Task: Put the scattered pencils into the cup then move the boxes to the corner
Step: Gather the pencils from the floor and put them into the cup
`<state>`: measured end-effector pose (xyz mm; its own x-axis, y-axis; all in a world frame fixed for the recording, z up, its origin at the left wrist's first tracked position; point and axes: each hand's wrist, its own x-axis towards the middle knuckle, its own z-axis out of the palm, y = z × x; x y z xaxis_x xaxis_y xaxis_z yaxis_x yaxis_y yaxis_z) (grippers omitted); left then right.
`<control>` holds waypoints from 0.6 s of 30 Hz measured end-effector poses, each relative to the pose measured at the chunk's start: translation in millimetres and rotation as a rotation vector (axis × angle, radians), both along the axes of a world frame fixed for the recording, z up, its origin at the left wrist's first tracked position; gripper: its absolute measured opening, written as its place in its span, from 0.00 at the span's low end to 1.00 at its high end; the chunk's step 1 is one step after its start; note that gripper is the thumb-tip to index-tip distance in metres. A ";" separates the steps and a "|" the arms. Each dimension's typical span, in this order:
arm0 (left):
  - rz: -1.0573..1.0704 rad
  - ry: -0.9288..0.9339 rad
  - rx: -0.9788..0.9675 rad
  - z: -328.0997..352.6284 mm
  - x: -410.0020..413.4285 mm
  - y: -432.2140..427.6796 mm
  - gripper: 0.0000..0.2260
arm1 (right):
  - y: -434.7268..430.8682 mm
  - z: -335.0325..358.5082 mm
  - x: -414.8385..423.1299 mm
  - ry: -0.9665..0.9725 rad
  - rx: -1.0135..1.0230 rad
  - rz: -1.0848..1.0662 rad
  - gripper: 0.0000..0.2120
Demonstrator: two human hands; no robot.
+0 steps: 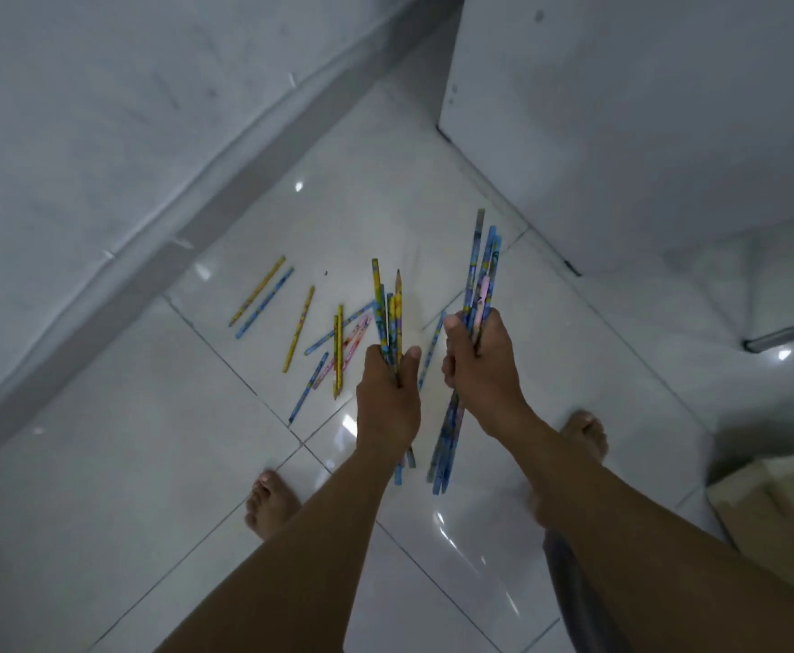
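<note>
White glossy tiled floor (103, 511) filling the view, meeting a grey wall (79, 134) along a darker skirting strip at the left, with a white cabinet side (621, 110) standing up at the right. Cardboard box (781, 520) peeking in at the lower right edge, near the right foot, only a corner of it showing, so nothing certain about how many boxes there are. No cup anywhere in view. Two bare feet planted apart on the tiles, forearms reaching down and forward between them. Right hand (484, 365) closed in a fist around a bundle of mostly blue pencils (480, 275), gripped near the middle so both ends stick out evenly, probably to keep the long bunch from tipping. Left hand (388, 398) likewise wrapped around a smaller yellow-and-blue bundle (388, 313), thumb pressed across it, points fanning upward. Both bundles held upright and close together, seemingly ready to merge into one or to free a hand. Loose pencils (338, 351) on the floor just beyond the left hand, crossing one another in a small heap, one lone yellow pencil (298, 329) beside it, and a yellow-and-blue pair (263, 294) lying side by side nearest the wall. Gathering clearly unfinished, with both fists full and the rest of the scatter waiting on the tiles.
</note>
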<state>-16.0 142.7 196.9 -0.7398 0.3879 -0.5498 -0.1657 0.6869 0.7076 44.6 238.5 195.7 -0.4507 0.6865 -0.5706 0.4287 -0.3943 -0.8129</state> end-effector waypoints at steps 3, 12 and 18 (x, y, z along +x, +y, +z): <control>0.012 0.073 0.071 58.8 -12.6 16.3 0.07 | 18.4 62.7 -17.7 0.094 0.019 0.005 0.11; 0.036 0.269 0.253 248.2 -34.5 74.7 0.12 | 63.7 246.3 -40.2 0.241 0.007 0.063 0.15; 0.089 0.354 0.312 356.4 -17.0 106.5 0.11 | 82.6 347.8 -21.6 0.284 0.124 0.153 0.13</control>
